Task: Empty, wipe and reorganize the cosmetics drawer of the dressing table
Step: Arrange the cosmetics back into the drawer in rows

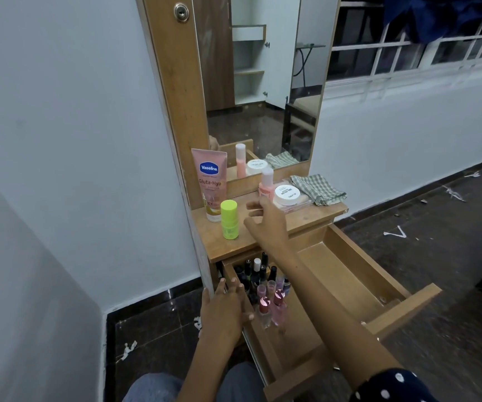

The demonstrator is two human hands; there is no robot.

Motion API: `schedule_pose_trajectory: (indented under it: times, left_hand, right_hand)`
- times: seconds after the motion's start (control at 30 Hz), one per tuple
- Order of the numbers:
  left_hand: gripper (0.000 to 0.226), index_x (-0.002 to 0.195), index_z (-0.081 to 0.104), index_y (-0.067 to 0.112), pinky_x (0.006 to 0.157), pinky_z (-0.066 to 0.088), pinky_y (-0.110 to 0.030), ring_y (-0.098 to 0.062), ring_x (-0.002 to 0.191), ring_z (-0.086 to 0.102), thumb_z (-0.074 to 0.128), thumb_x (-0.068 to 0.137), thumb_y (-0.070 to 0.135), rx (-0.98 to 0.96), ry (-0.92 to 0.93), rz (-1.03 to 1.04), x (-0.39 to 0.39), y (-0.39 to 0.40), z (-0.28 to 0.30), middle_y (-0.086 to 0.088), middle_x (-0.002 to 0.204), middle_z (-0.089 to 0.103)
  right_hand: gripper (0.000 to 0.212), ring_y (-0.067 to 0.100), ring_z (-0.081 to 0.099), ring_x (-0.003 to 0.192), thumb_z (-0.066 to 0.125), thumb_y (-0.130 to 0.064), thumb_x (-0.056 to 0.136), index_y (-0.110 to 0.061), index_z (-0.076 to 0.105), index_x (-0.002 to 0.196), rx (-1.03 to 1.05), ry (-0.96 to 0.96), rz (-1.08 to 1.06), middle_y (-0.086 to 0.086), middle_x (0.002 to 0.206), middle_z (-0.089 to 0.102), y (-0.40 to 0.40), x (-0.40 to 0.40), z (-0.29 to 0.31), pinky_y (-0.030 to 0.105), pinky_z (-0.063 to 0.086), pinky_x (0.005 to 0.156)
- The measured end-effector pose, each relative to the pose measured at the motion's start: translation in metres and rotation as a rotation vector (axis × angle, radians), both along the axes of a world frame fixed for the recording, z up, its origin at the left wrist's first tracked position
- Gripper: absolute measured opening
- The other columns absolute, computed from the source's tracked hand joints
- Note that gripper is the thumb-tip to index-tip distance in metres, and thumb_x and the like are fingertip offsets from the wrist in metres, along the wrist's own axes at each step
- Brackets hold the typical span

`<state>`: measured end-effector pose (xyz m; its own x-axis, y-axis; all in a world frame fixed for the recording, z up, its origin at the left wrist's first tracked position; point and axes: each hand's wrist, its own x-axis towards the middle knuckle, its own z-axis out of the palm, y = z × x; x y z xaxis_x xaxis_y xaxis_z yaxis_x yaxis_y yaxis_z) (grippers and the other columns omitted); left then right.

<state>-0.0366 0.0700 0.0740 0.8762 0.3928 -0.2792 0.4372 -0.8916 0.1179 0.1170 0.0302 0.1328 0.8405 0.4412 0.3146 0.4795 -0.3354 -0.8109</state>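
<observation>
Fingers of the right hand (264, 217) are loosely spread and hold nothing, hovering over the tabletop (306, 219) just beside the pink bottle (266, 184), between it and the green bottle (229, 219). Whether a fingertip touches the pink bottle cannot be told. Left hand (224, 307) lies flat on the near-left rim of the open drawer (350, 274), fingers straight, gripping nothing.

Drawer is pulled well out. Its right part looks bare; the nail polish bottles (263, 285) stand packed in the left part, just right of the left hand. So emptying looks partly done, wiping not yet begun.

Risks:
- Right forearm crosses directly above the polish bottles. A low pull-back likely clips their caps and topples several; they are glass by the look.
- Tall narrow bottles on the tabletop tip easily. A sideways sweep could knock the green bottle or the Vaseline tube (211, 184) at far left.
- White jar (286, 195) sits on a stack touching the checked cloth (316, 188); tugging the cloth could drag it off the right edge.
- Leaning on the extended drawer loads its runners.
</observation>
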Motion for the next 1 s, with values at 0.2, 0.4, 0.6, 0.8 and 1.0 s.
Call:
schedule_pose_trajectory:
  times: [0.2, 0.4, 0.6, 0.8, 1.0]
  left_hand:
    - [0.070, 0.153, 0.011, 0.022, 0.117, 0.002, -0.048, -0.019, 0.148, -0.001, 0.047, 0.096, 0.042, 0.013, 0.021, -0.004, 0.002, -0.001, -0.001, 0.003, 0.161, 0.004]
    - [0.070, 0.152, 0.014, 0.021, 0.117, 0.004, -0.048, -0.019, 0.148, 0.002, 0.049, 0.096, 0.042, 0.006, -0.016, 0.006, 0.000, -0.002, -0.002, 0.002, 0.161, 0.008]
    - [0.069, 0.153, 0.015, 0.020, 0.117, 0.004, -0.049, -0.021, 0.148, 0.002, 0.049, 0.096, 0.041, 0.019, -0.031, -0.014, -0.001, -0.001, -0.001, 0.002, 0.161, 0.008]
    - [0.069, 0.153, 0.015, 0.020, 0.117, 0.004, -0.048, -0.020, 0.148, 0.002, 0.049, 0.096, 0.041, -0.005, -0.052, -0.012, -0.004, -0.001, 0.000, 0.003, 0.161, 0.010]
    - [0.068, 0.152, 0.018, 0.020, 0.117, 0.005, -0.047, -0.019, 0.148, 0.004, 0.051, 0.095, 0.041, -0.017, -0.082, -0.001, -0.006, -0.003, 0.001, 0.002, 0.160, 0.013]
  right_hand:
    - [0.078, 0.018, 0.056, 0.114, 0.084, -0.024, 0.066, -0.016, 0.042, 0.131, -0.065, 0.033, 0.133, 0.001, 0.127, 0.059, 0.022, -0.011, -0.005, 0.039, 0.050, 0.091]
    - [0.052, 0.023, 0.062, 0.096, 0.078, -0.033, 0.075, -0.013, 0.054, 0.117, -0.123, -0.083, 0.070, 0.005, 0.105, 0.068, 0.019, -0.007, -0.013, 0.040, 0.051, 0.078]
    - [0.048, 0.016, 0.060, 0.090, 0.083, -0.019, 0.071, -0.005, 0.060, 0.110, 0.033, -0.003, 0.135, 0.005, 0.100, 0.065, -0.026, -0.002, -0.004, 0.019, 0.051, 0.078]
    - [0.047, 0.005, 0.062, 0.089, 0.087, -0.022, 0.064, -0.021, 0.064, 0.105, -0.060, 0.052, 0.126, -0.011, 0.096, 0.067, -0.113, -0.002, 0.009, 0.018, 0.050, 0.080]
    - [0.040, 0.024, 0.064, 0.082, 0.091, -0.022, 0.052, -0.012, 0.067, 0.082, -0.640, 0.077, 0.093, 0.005, 0.084, 0.068, -0.157, -0.006, -0.020, 0.041, 0.054, 0.075]
